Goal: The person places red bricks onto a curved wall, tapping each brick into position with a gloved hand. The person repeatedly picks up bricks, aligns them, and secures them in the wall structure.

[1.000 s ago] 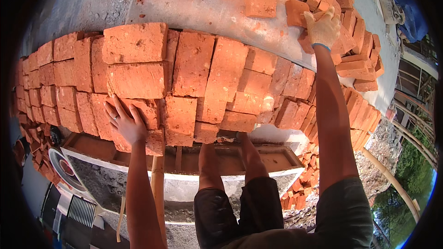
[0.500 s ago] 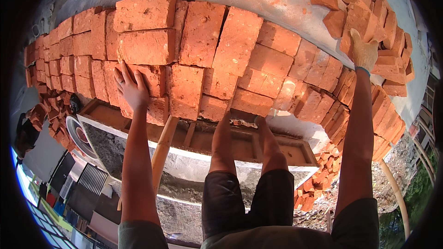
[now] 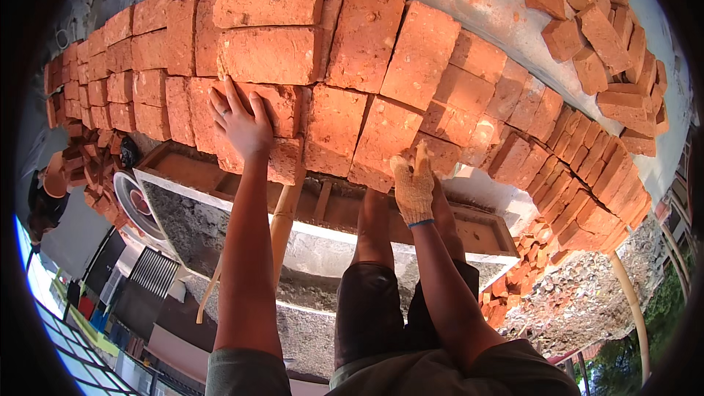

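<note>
My bare left hand (image 3: 242, 126), with a ring on one finger, lies with fingers spread on the face of an orange-red brick (image 3: 275, 106) in the front row of a long brick stack. My right hand (image 3: 413, 185) wears a tan knitted glove. Its fingers point up and apart at the stack's front edge, touching or very near the right side of a slightly slanted brick (image 3: 389, 139). Left of that slanted brick lies another brick (image 3: 334, 128). Two larger-looking bricks (image 3: 271, 51) sit one behind the other beyond my left hand.
A heap of loose bricks (image 3: 612, 40) is at the far right. Below the stack are a wooden frame (image 3: 469, 231) and a bamboo pole (image 3: 287, 213). More bricks (image 3: 513, 279) lie low on the right. Another person (image 3: 48, 198) is at the far left.
My right hand has come from the heap at the far right to the stack's front edge. A slanted brick now covers the spot where lower bricks showed. My left hand stays on its brick.
</note>
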{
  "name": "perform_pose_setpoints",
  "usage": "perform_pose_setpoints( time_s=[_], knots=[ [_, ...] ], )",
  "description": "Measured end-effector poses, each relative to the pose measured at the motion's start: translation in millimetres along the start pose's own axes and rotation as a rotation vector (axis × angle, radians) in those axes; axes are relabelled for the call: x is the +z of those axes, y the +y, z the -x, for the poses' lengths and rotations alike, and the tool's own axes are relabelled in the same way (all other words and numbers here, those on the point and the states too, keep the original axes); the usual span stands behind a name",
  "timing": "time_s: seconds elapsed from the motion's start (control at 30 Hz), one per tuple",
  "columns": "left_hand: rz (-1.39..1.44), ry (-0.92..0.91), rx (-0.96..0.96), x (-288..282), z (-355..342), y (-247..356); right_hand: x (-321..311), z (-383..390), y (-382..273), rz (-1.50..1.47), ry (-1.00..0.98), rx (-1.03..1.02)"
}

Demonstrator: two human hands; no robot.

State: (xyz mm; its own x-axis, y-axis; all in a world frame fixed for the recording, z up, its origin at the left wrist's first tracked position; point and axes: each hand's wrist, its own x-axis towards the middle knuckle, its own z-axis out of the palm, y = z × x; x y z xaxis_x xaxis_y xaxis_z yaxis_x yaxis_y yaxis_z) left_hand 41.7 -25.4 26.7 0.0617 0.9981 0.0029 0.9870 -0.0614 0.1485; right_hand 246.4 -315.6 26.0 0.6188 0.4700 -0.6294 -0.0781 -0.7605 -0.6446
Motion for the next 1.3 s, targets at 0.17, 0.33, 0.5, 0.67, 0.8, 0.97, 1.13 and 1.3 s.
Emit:
perform_pose_setpoints(
  time_s=[0.17,0.33,0.5,0.67,0.8,0.97,1.13,1.3],
  knots=[
    [-0.03,-0.001,-0.003,-3.5,0.3,2.2,33.0,-12.1,3.4,-0.07,-0.082,0.15],
    [-0.029,0.03,0.033,-1.3,2.7,-1.0,35.1,-22.7,-8.8,-0.504,-0.079,0.316],
    [-0.024,0.006,0.01,0.2,1.5,-0.8,37.9,-29.7,1.3,-0.374,-0.008,0.269],
    [-0.066,0.003,0.01,5.7,-0.2,-7.9,-43.4,-67.7,-7.2,-0.645,-0.086,0.585],
    [-0.027,0.021,0.023,12.7,1.3,-16.8,-179.2,-182.4,-54.0,0.14,0.353,-0.106],
    [-0.025,0.03,0.01,12.0,-0.9,-18.1,-309.7,-328.6,-146.8,0.78,0.655,-0.522],
    [0.021,0.047,0.027,15.1,-3.4,-21.4,-440.9,-387.0,-206.1,1.216,0.767,-0.435],
    [0.005,0.064,0.077,14.4,-3.2,-30.5,-466.1,-420.3,-207.6,1.352,0.423,-0.13]
  ],
)
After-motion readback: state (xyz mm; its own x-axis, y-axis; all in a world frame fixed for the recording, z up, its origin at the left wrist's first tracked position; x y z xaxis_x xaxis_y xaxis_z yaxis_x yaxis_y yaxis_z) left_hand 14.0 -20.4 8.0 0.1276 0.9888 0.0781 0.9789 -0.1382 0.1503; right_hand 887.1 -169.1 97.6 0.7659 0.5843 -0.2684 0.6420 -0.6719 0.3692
